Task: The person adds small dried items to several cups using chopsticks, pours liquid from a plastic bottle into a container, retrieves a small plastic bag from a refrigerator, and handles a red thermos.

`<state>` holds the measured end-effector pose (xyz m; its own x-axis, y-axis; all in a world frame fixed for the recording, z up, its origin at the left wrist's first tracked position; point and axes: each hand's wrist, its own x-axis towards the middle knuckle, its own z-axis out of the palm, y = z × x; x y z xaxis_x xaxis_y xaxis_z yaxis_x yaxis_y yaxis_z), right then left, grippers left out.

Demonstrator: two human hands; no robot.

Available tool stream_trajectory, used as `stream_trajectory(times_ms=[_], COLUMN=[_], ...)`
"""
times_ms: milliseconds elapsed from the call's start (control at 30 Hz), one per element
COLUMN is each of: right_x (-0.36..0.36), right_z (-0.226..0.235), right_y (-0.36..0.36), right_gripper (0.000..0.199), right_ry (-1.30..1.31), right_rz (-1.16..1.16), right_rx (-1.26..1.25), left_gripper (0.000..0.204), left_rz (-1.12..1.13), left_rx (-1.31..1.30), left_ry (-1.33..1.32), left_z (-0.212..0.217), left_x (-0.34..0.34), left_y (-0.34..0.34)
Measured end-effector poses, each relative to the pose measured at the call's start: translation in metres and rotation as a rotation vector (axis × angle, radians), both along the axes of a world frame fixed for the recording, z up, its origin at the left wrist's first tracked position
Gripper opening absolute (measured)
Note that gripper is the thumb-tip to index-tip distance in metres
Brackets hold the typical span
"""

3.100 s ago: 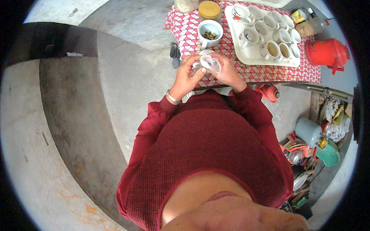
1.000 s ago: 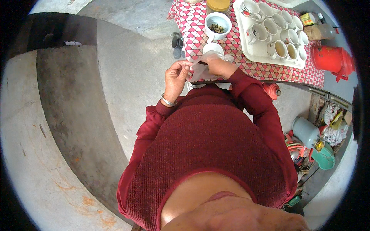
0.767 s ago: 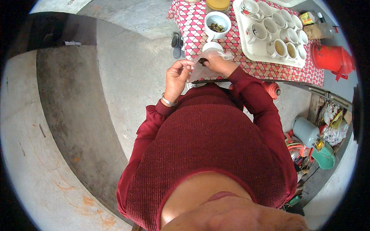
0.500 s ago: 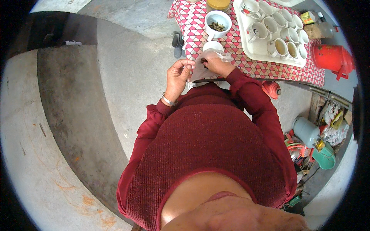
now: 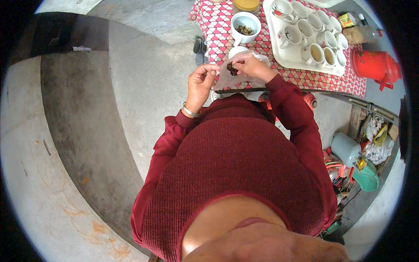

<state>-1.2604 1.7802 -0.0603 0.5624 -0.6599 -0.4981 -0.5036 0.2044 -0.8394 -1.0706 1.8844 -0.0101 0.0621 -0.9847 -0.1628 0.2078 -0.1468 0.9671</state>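
Note:
My left hand (image 5: 200, 85) pinches the left edge of a thin clear plastic bag (image 5: 224, 81) at the table's near edge. In the bag's mouth shows a clump of dark brown dried pieces (image 5: 231, 69), like tea leaves. My right hand (image 5: 254, 68) is closed, thumb and fingertips pressed together at the clump's right side; the fingers partly hide what they grip. Just beyond the bag stands a white cup or lid (image 5: 237, 51), partly covered by it. Farther back, a white handled cup (image 5: 246, 21) contains similar brown-green dried pieces (image 5: 245, 30).
A white tray (image 5: 279, 51) of several mugs sits at the right on the heart-patterned tablecloth (image 5: 218, 26). Behind the handled cup is a jar with a yellow lid (image 5: 246, 5). A red bucket (image 5: 374, 65), bottles, a gas cylinder (image 5: 345, 145) and a green scoop (image 5: 366, 177) are farther right.
My right hand has lifted slightly and turned, drawing its fingers back so that the dark clump in the bag shows more. The left hand keeps its pinch almost unmoved.

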Motion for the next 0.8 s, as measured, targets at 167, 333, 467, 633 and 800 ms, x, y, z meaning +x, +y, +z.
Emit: stream_trajectory(times_ms=[167,333,467,633,800], right_x=[0.009,0.018,0.019,0.009,0.007], right_z=[-0.037,-0.039,-0.035,-0.033,0.014], right_y=[0.012,0.022,0.022,0.011,0.007], right_gripper=[0.030,0.028,0.025,0.019,0.022], right_ry=[0.042,0.139,0.125,0.017,-0.037], right_rz=[0.169,0.223,0.202,0.178,-0.043], right_rx=[-0.635,-0.714,-0.739,-0.607,0.181], left_gripper=[0.010,0.010,0.010,0.010,0.011], left_rz=[-0.005,-0.003,0.003,0.016,0.011], left_rx=[-0.016,0.008,0.003,0.003,-0.001], left_ry=[0.035,0.019,0.022,0.009,0.023], left_z=[-0.002,-0.004,-0.006,-0.006,-0.005], left_x=[-0.003,0.000,0.002,0.004,0.003], left_y=[-0.003,-0.002,-0.003,-0.003,-0.007])
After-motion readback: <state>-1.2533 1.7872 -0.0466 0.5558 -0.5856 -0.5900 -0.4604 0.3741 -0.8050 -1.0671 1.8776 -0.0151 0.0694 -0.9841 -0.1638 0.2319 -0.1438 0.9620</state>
